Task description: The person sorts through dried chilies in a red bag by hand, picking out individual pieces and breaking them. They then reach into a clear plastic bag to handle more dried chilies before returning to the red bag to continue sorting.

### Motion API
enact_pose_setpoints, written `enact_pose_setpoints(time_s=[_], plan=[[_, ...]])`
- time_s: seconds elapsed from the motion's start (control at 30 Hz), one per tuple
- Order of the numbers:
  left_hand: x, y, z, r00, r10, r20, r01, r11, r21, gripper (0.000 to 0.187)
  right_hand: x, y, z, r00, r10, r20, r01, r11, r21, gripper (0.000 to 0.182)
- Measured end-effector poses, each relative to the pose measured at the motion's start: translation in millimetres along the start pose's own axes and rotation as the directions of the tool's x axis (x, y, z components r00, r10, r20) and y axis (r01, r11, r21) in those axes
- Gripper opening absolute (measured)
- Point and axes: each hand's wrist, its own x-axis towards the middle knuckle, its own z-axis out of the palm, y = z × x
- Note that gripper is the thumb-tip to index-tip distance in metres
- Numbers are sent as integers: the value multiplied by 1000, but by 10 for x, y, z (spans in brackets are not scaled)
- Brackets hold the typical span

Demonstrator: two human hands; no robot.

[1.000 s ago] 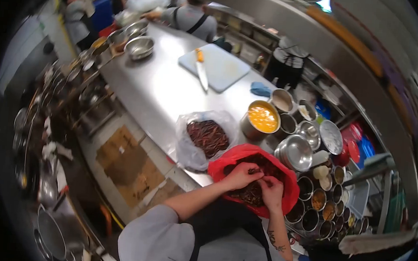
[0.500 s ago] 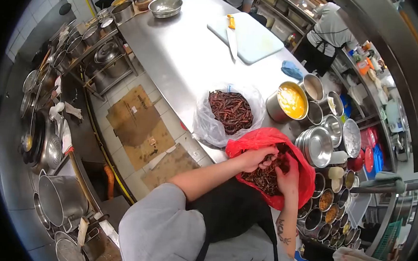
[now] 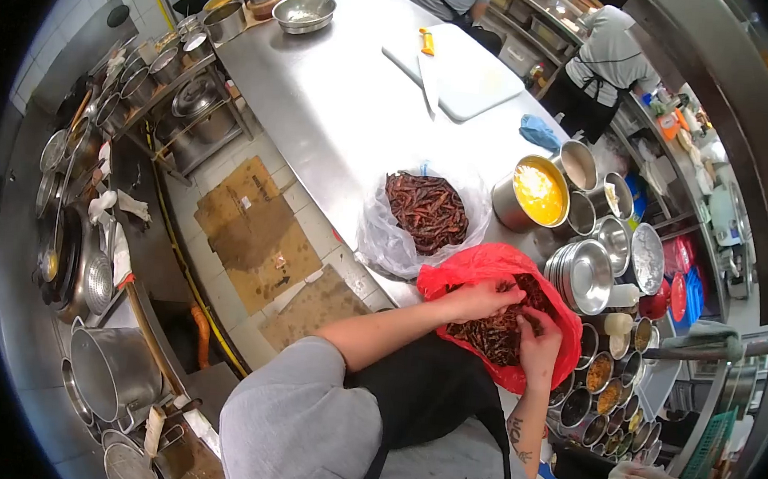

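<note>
An open red plastic bag (image 3: 573, 337) full of dark dried chilies (image 3: 488, 340) rests at the near edge of the steel table. Over its mouth, my left hand (image 3: 479, 301) has its fingers closed, the tips pinched together. Close beside it, my right hand (image 3: 539, 346) pinches with thumb and fingers, a small gap from the left fingertips. Both appear to grip a dried chili, mostly covered by the fingers. Just beyond stands a clear plastic bag (image 3: 375, 239) holding larger, reddish dried chilies (image 3: 426, 214).
Right of the bags stand a pot of yellow liquid (image 3: 539, 192), stacked metal bowls (image 3: 588, 276) and several seasoning containers (image 3: 599, 370). A knife (image 3: 428, 82) lies on a white cutting board (image 3: 471, 72). Co-workers (image 3: 603, 63) stand beyond the table. Cardboard (image 3: 255, 230) covers floor tiles.
My left hand has risen slightly from among the chilies, its fist loosening into a pinch. My right hand has come out of the chilies, its fingertips now closed near the left ones.
</note>
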Motion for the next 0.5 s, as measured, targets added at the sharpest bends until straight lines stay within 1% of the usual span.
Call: enact_pose_setpoints(time_s=[0.07,0.1,0.17,0.2,0.27,0.37,0.4,0.47,0.5], plan=[[43,-89,29,998,69,12,-68,997,-26,25,-34,-141,11,1000,25,-15,-25,998,60,21],[38,-99,26,994,108,11,-108,992,60,25,-35,-196,22,999,37,-21,-35,995,92,21],[18,-76,8,982,186,17,-185,955,232,25,-7,-204,33,996,-75,-42,75,997,5,20],[1,-52,11,989,147,26,-149,971,187,26,-8,-204,34,991,-129,-48,127,991,-41,19],[-18,11,17,996,74,49,-78,992,98,27,-12,-242,30,995,-91,-52,90,996,-24,19],[29,-18,10,1000,5,-12,-4,997,81,30,-5,-227,6,999,-38,-29,36,998,-43,21],[23,-22,6,999,43,-15,-42,995,93,31,-8,-198,-6,1000,-19,-16,19,998,-56,22],[9,-6,-7,993,119,-23,-116,986,118,32,8,-74,-4,999,25,45,-28,998,62,26],[20,-21,-26,992,123,27,-124,990,63,37,10,24,6,996,47,78,-57,991,120,28]])
